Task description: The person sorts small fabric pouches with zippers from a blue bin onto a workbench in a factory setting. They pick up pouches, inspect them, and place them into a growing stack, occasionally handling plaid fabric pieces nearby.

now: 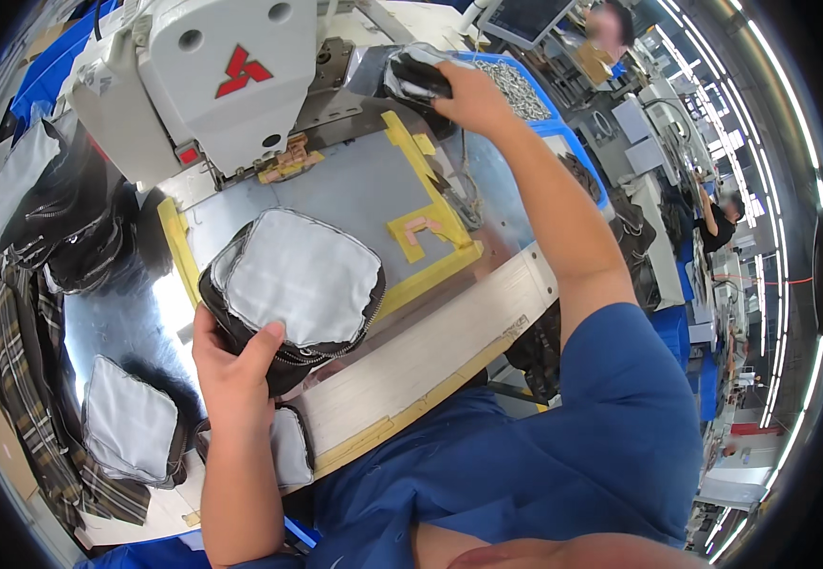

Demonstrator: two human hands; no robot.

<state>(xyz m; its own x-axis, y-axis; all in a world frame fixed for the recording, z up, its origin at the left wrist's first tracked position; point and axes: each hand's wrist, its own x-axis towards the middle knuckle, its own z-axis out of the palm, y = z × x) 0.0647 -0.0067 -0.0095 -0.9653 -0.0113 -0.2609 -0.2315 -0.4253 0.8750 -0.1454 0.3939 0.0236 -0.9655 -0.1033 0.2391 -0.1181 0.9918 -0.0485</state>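
My left hand (233,358) grips a black zippered pouch (305,275) by its near left edge, the thumb lying on its pale grey lining. The pouch is held over the metal work plate (336,180), which is edged with yellow tape. My right arm reaches far to the right, where my right hand (473,98) is closed on a second black and grey pouch (411,76) beside the sewing machine. Its fingertips are partly out of sight behind the pouch.
A white sewing machine head (227,81) stands over the plate's far side. Black pouches (80,213) are piled at left, near plaid cloth (23,370). Another pouch (132,422) lies below them. Blue bins hold metal hardware (506,87) at far right. A monitor (528,17) stands behind.
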